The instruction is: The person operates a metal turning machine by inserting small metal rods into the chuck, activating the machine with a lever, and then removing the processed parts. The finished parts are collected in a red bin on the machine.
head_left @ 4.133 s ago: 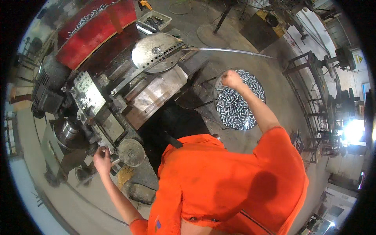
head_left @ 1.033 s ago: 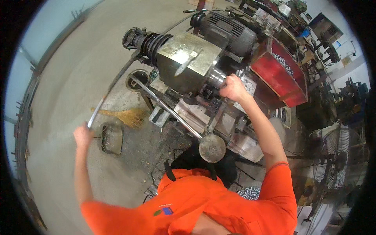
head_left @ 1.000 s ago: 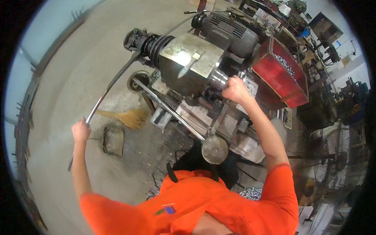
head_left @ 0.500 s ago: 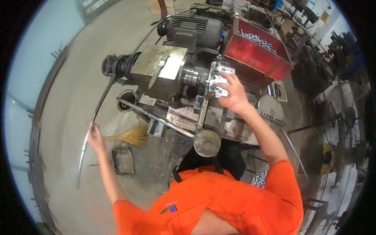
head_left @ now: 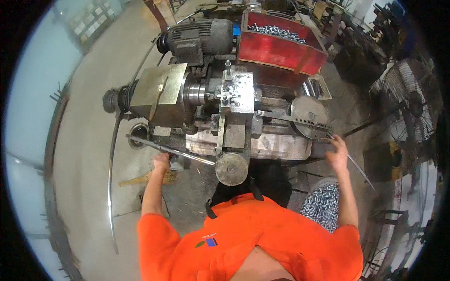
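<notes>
My left hand (head_left: 161,161) is closed below the slanted steel lever (head_left: 180,153), beside a dark part on the near side of the machine. What its fingers hold is hidden. To the right, my right hand (head_left: 338,153) is curled round the upper part of a thin metal rod (head_left: 360,172), just off the end of a flat bar with holes (head_left: 300,121). That bar lies across a round metal disc (head_left: 309,110). Between my arms stands a lathe-like machine, with a shiny spindle (head_left: 194,92) facing a steel tool block (head_left: 243,91).
A red box (head_left: 281,55) of metal bolts stands behind the machine, next to a motor (head_left: 201,40). Small metal pieces fill a bucket (head_left: 323,206) by my right arm. A long curved rod (head_left: 110,187) sticks out at left; a floor fan (head_left: 408,103) stands at right.
My right hand has left the tool block and moved right and nearer to the thin rod. My left hand has left the long curved rod and come inward to the machine. The view has shifted.
</notes>
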### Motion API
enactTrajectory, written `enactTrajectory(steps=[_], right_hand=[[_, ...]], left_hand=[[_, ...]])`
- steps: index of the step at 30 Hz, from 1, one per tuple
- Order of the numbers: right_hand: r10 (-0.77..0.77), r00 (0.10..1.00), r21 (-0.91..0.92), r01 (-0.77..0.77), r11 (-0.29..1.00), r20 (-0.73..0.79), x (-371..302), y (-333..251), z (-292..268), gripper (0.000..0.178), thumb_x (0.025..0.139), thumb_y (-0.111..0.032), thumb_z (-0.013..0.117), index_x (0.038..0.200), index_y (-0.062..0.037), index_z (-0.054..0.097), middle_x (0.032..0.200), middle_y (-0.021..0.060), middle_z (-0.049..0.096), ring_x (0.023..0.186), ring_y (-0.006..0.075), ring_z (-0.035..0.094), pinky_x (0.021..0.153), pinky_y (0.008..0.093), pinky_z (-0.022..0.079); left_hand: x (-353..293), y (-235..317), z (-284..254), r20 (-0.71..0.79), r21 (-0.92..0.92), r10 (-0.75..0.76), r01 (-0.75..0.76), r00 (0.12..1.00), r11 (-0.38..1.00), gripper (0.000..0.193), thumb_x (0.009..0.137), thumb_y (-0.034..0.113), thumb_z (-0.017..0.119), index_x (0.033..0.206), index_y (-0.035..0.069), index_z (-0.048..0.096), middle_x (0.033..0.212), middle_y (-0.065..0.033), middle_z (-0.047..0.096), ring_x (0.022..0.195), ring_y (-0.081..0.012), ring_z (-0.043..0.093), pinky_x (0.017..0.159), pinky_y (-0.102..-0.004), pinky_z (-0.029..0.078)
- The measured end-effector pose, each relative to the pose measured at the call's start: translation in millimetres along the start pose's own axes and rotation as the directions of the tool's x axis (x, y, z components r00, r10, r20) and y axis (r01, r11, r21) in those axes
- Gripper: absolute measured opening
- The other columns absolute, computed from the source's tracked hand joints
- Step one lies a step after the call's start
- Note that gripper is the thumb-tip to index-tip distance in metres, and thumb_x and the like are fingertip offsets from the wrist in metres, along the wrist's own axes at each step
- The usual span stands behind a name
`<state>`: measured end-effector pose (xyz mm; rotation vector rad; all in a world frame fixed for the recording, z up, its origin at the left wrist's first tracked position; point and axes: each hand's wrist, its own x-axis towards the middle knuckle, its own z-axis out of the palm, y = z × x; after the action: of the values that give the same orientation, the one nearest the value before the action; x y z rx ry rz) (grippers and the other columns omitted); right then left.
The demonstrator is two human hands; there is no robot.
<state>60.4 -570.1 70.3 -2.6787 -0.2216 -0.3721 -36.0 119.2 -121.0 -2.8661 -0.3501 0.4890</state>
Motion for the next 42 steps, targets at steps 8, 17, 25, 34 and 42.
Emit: enactTrajectory(steps=[8, 17, 25, 34, 42], right_hand=[[0.571, 0.82, -0.619, -0.437, 0.652, 0.023, -84, 248, -30, 0.035, 0.069, -0.023, 0.058, 0.1, -0.0078, 0.062, 0.096, 0.0201, 0.065, 0.092, 0.0365, 0.062, 0.082, 0.0439, 0.049], [0.653, 0.751, -0.458, -0.548, 0.699, 0.098, -162, 114, -8, 0.033, 0.063, -0.027, 0.062, 0.086, -0.0036, 0.062, 0.086, 0.0198, 0.064, 0.082, 0.0388, 0.062, 0.073, 0.0482, 0.049], [0.637, 0.5, 0.441, -0.857, 0.266, 0.587, -208, 12, 27, 0.035, 0.065, -0.007, 0.053, 0.098, 0.0005, 0.062, 0.059, -0.0026, 0.046, 0.048, 0.0081, 0.04, 0.044, 0.0246, 0.029], [0.65, 0.519, 0.424, -0.849, 0.316, 0.555, -201, -7, 22, 0.034, 0.063, -0.008, 0.054, 0.096, 0.0004, 0.06, 0.059, -0.0019, 0.045, 0.051, 0.0093, 0.041, 0.045, 0.0264, 0.031], [0.55, 0.818, -0.159, -0.528, 0.834, 0.166, -169, 127, 2, 0.047, 0.061, -0.018, 0.061, 0.105, -0.0011, 0.06, 0.075, 0.0245, 0.062, 0.07, 0.0401, 0.061, 0.064, 0.0468, 0.048]], left_hand=[[-30, -36, -41, -0.018, -0.904, -0.142, 0.045, 0.99, 0.426, 0.035, 0.083, 0.023, 0.06, 0.106, -0.003, 0.059, 0.086, -0.0155, 0.065, 0.073, -0.0238, 0.065, 0.059, -0.0334, 0.052], [-34, 12, -117, 0.173, -0.968, -0.427, 0.074, 0.887, -0.238, 0.042, 0.09, 0.032, 0.054, 0.107, -0.007, 0.05, 0.081, -0.0151, 0.063, 0.064, -0.0249, 0.066, 0.052, -0.0344, 0.057], [-23, 21, -107, 0.047, -0.966, -0.541, -0.099, 0.84, -0.238, 0.033, 0.09, 0.024, 0.052, 0.101, -0.007, 0.048, 0.082, -0.0139, 0.061, 0.062, -0.0242, 0.064, 0.052, -0.035, 0.056], [-23, 19, -114, 0.075, -0.987, -0.531, -0.012, 0.844, -0.159, 0.034, 0.089, 0.027, 0.053, 0.093, -0.006, 0.049, 0.077, -0.0133, 0.06, 0.057, -0.0247, 0.063, 0.048, -0.0356, 0.057], [-17, 6, -99, 0.146, -0.974, -0.499, 0.036, 0.854, -0.223, 0.036, 0.092, 0.025, 0.048, 0.108, -0.007, 0.045, 0.082, -0.0178, 0.061, 0.053, -0.0266, 0.063, 0.045, -0.0363, 0.058]])
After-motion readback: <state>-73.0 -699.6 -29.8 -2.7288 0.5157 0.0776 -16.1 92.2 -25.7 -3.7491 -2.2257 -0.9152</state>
